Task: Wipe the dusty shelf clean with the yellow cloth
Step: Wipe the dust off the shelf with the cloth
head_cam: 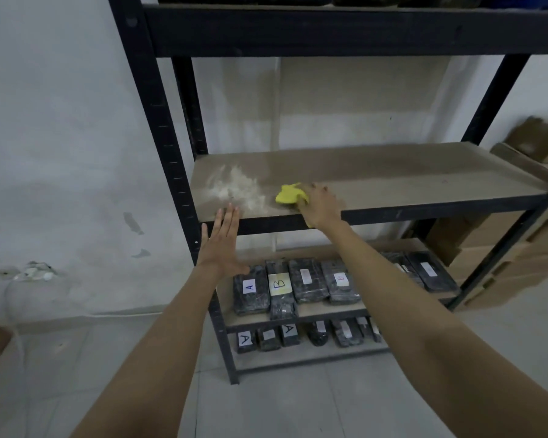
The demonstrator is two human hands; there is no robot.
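Note:
The brown shelf board (393, 178) sits in a black metal rack at mid height. A patch of white dust (234, 189) lies on its left part. My right hand (320, 203) rests on the board near the front edge, shut on the crumpled yellow cloth (290, 194), which pokes out to the left of my fingers, just right of the dust. My left hand (222, 241) is flat and open, fingers together, held at the front rail below the dust with its fingertips at the board's edge.
The black rack upright (159, 128) stands left of the shelf. Lower shelves hold several dark wrapped packs (307, 282) with lettered labels. Cardboard boxes (500, 257) are stacked to the right. A white wall lies behind and to the left; the floor is tiled.

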